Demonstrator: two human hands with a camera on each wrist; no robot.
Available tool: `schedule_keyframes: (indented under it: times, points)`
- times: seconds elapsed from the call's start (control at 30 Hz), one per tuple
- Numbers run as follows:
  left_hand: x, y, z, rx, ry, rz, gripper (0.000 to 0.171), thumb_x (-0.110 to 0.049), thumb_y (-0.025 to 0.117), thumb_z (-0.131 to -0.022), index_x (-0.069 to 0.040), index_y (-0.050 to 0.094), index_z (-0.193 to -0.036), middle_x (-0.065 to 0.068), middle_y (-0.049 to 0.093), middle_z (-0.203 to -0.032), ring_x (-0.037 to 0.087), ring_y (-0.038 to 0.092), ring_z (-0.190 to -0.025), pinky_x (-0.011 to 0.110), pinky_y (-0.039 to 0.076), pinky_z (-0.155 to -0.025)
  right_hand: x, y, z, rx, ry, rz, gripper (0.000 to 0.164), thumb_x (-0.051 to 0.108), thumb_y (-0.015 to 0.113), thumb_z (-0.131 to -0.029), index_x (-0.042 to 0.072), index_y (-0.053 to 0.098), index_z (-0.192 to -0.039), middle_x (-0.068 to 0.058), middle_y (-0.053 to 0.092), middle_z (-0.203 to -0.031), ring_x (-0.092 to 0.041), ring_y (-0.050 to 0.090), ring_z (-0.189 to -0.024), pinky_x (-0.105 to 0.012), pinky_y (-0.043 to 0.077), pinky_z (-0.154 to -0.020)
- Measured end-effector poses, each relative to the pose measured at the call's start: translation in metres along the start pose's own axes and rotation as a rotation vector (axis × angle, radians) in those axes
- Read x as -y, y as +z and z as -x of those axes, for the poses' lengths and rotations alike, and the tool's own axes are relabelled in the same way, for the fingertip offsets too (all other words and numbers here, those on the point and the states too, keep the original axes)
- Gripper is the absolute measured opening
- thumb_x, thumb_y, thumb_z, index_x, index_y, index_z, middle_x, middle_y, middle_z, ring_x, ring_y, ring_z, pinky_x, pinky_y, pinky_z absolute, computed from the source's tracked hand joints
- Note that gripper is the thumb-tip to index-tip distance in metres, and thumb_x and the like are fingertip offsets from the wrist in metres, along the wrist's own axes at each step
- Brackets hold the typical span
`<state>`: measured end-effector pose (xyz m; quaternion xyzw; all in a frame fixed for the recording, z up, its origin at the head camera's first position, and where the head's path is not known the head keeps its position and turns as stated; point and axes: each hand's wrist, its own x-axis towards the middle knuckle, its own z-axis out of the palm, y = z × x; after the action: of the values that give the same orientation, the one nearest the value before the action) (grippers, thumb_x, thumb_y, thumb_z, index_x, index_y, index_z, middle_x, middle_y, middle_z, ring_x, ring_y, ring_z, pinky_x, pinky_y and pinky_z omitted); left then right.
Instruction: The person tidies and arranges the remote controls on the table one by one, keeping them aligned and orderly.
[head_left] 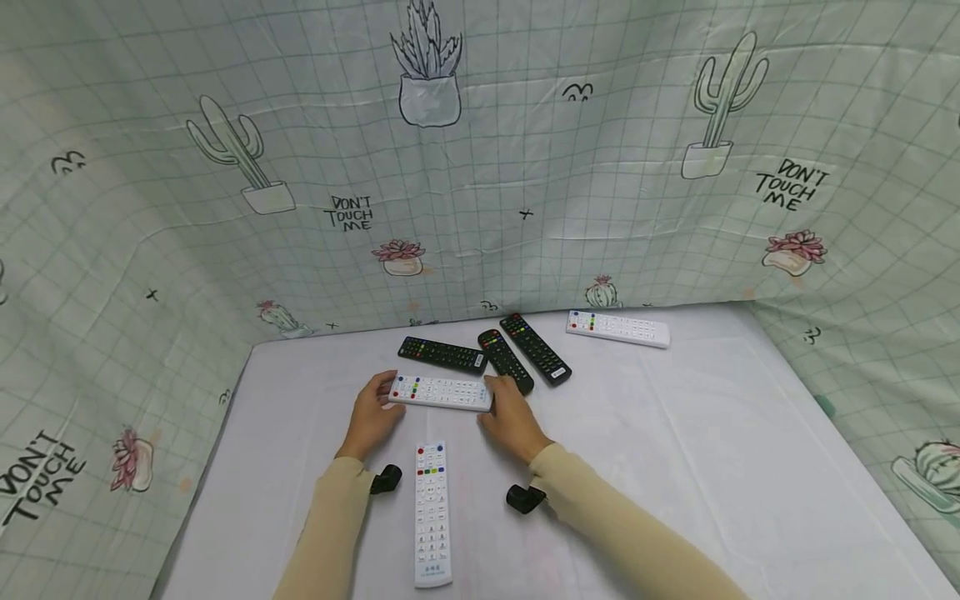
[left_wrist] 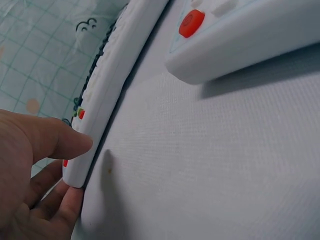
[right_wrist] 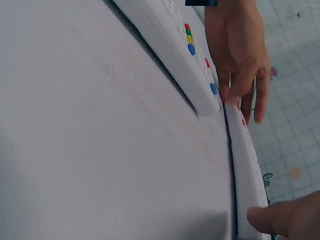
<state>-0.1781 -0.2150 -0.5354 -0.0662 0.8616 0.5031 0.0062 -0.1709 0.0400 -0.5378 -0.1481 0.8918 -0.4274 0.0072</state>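
In the head view, a white remote control [head_left: 441, 392] with coloured buttons lies crosswise between both hands. My left hand [head_left: 372, 419] grips its left end; in the left wrist view the thumb [left_wrist: 75, 142] presses the near side and the fingers are round the end. At the other end my right hand [head_left: 513, 421] holds it, its thumb [right_wrist: 265, 218] on the near side in the right wrist view and the other fingers mostly hidden. Nearer the person, a second white remote [head_left: 432, 517] lies lengthwise between the forearms, touched by neither hand.
Just beyond the held remote lie three black remotes: one crosswise [head_left: 442, 355], a slanted shorter one [head_left: 506, 362] and a slanted longer one [head_left: 535, 350]. Another white remote [head_left: 617, 330] is at the back right. A patterned cloth [head_left: 517, 150] hangs behind the white table [head_left: 675, 450].
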Motion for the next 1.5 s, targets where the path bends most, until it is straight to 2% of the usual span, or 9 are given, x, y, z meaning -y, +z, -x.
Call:
schedule_keyframes:
  times: [0.27,0.57,0.97,1.17,1.33,1.5]
  points:
    - [0.006,0.002,0.002,-0.013,0.005,-0.013,0.064,0.011,0.069,-0.091,0.006,0.049,-0.151,0.03,0.054,-0.147,0.044,0.056,-0.133,0.052,0.049,-0.113,0.0,0.003,-0.003,-0.045,-0.007,0.079,0.053,-0.006,0.079,-0.086,-0.016,0.06,-0.134,-0.026,0.061,-0.129,-0.039,0.063,-0.122,-0.048,0.05,-0.111]
    - [0.009,0.003,0.004,-0.026,-0.006,0.0,0.062,0.013,0.068,-0.091,0.005,0.051,-0.15,0.029,0.055,-0.146,0.043,0.055,-0.135,0.051,0.049,-0.114,0.0,0.002,-0.002,-0.03,-0.001,0.082,0.052,-0.004,0.081,-0.087,-0.016,0.061,-0.134,-0.025,0.063,-0.125,-0.036,0.065,-0.117,-0.047,0.054,-0.106]
    - [0.018,0.0,0.004,-0.061,0.01,0.037,0.058,0.013,0.068,-0.091,0.006,0.054,-0.147,0.03,0.059,-0.141,0.043,0.061,-0.129,0.05,0.052,-0.11,-0.001,0.002,-0.008,-0.027,-0.01,0.095,0.051,-0.005,0.084,-0.083,-0.014,0.064,-0.13,-0.021,0.065,-0.117,-0.024,0.061,-0.097,-0.041,0.057,-0.089]
    - [0.016,0.0,0.004,-0.064,0.005,0.036,0.057,0.012,0.067,-0.092,0.006,0.055,-0.147,0.029,0.059,-0.143,0.042,0.06,-0.132,0.048,0.052,-0.112,-0.003,0.001,-0.01,-0.03,-0.012,0.089,0.051,-0.005,0.084,-0.082,-0.013,0.065,-0.129,-0.02,0.065,-0.115,-0.025,0.062,-0.097,-0.041,0.057,-0.09]
    - [0.014,0.001,0.002,-0.077,0.002,0.047,0.057,0.014,0.068,-0.091,0.005,0.056,-0.146,0.028,0.059,-0.142,0.041,0.06,-0.132,0.045,0.051,-0.112,-0.003,-0.001,-0.01,-0.028,-0.005,0.079,0.051,-0.005,0.084,-0.083,-0.013,0.065,-0.129,-0.019,0.064,-0.116,-0.023,0.06,-0.094,-0.039,0.057,-0.085]
    - [0.014,0.005,0.004,-0.096,-0.009,0.073,0.057,0.017,0.067,-0.09,0.006,0.056,-0.145,0.028,0.059,-0.142,0.04,0.06,-0.131,0.044,0.052,-0.112,-0.004,0.0,-0.007,-0.019,0.01,0.076,0.051,-0.005,0.083,-0.084,-0.013,0.064,-0.131,-0.021,0.063,-0.12,-0.026,0.064,-0.103,-0.041,0.058,-0.092]
